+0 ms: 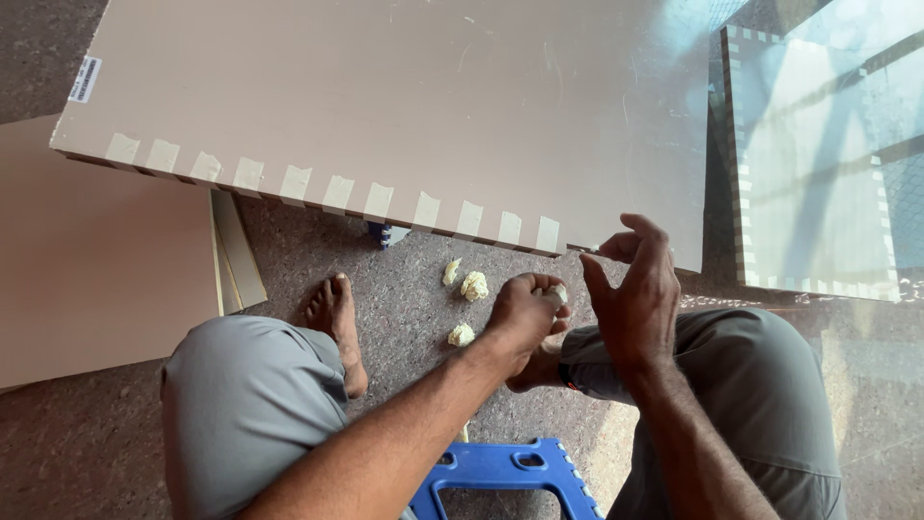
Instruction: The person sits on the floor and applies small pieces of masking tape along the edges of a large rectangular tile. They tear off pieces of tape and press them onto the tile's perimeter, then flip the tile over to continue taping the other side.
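Left hand (525, 313): fist closed around crumpled tape wad (557, 292), held above floor
Right hand (630, 289): fingers spread, maybe pinching tape strip at board (433, 106) edge
Floor (414, 308): three tape wads (473, 285) near foot (337, 323)

Three tape wads (473, 286), two panels (404, 106), one stool (500, 474)

Just the one head-worn cam here, looking pretty much straight down from close above the seated person's knees at the left hand (525, 313), right hand (630, 303), the taped board (404, 116) ahead and the blue stool (500, 477) at the bottom edge.
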A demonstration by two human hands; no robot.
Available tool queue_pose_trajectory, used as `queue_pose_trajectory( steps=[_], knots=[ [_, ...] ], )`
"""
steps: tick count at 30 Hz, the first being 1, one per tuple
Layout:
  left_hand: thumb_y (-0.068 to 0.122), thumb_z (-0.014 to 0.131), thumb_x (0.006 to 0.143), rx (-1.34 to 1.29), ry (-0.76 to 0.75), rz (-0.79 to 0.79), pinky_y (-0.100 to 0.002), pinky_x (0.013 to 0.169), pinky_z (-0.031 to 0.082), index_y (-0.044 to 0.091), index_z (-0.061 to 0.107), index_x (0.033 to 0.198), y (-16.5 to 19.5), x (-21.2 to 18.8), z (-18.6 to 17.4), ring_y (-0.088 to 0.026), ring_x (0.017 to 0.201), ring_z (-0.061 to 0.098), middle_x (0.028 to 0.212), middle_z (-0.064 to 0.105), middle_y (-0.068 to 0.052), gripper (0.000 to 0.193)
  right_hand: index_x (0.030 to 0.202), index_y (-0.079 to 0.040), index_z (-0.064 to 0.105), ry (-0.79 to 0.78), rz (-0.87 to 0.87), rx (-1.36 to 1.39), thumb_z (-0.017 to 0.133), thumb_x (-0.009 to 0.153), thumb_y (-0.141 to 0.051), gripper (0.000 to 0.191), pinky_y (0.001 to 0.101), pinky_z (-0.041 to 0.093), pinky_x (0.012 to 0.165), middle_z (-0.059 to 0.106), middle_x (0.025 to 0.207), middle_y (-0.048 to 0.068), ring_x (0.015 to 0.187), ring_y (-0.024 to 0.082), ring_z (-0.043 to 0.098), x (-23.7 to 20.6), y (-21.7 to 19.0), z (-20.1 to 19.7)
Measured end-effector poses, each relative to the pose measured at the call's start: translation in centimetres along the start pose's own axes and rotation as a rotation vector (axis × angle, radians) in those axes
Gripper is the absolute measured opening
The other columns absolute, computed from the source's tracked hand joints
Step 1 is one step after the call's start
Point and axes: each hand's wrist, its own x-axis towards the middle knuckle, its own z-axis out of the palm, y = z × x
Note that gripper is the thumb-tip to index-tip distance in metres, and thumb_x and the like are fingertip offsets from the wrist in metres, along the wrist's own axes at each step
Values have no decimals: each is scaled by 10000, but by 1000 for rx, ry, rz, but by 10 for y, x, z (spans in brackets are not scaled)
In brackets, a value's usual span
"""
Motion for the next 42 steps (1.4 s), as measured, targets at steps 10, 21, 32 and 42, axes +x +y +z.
queue_pose_trajectory(
  steps=[10,21,32,42],
  knots=[
    [104,580,1011,-121,-40,53,-257,751,605,18,599,1095,3,0,-5,-120,831,645,967,646,-75,122,1331,-7,563,-43,-183,-228,755,957,-57,424,386,620,849,735,1030,82,1026,256,708,3,-5,7],
    [181,653,928,-380,-30,52,-310,754,647,117,687,973,-6,11,1,-133,880,660,954,642,-27,86,1104,-49,552,10,182,70,766,944,-112,275,323,642,710,752,1001,83,891,183,749,-35,10,36],
    [92,661,962,-333,66,477,-275,727,609,65,739,964,-28,44,16,-95,783,663,893,718,-29,82,1210,-25,558,95,138,240,677,989,3,252,347,632,944,743,1161,132,1105,234,751,-48,-13,30],
    [98,647,956,-21,233,390,-309,815,621,81,649,1058,-40,78,2,-132,892,700,1033,674,-76,104,1220,-25,582,1,283,549,610,1000,3,223,297,646,970,749,1172,98,1129,182,740,-33,-19,12]
  ],
)
